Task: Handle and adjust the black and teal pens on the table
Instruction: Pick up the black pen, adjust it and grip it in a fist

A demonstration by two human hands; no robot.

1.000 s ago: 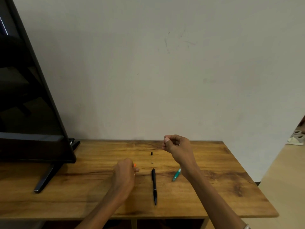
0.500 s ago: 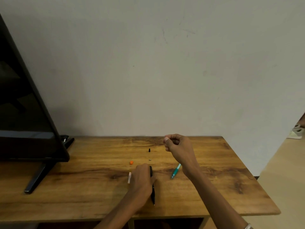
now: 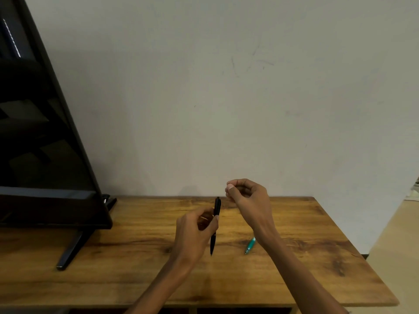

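Observation:
My left hand point(image 3: 195, 232) grips the black pen point(image 3: 215, 225) near its middle and holds it nearly upright above the wooden table point(image 3: 136, 257), tip pointing down. My right hand point(image 3: 247, 198) hovers just right of the pen's top end, its fingers curled with thumb and forefinger pinched together; whether something small sits in that pinch cannot be seen. The teal pen point(image 3: 250, 245) lies on the table beside my right wrist, which partly covers it.
A large black TV screen point(image 3: 45, 155) stands at the left on a slanted foot point(image 3: 70, 250). A plain wall backs the table. The table's right edge drops to a tan floor point(image 3: 394, 257).
My left hand closed on the black pen lying on the table and lifted it upright toward my right hand. The right hand stayed raised with its fingers pinched.

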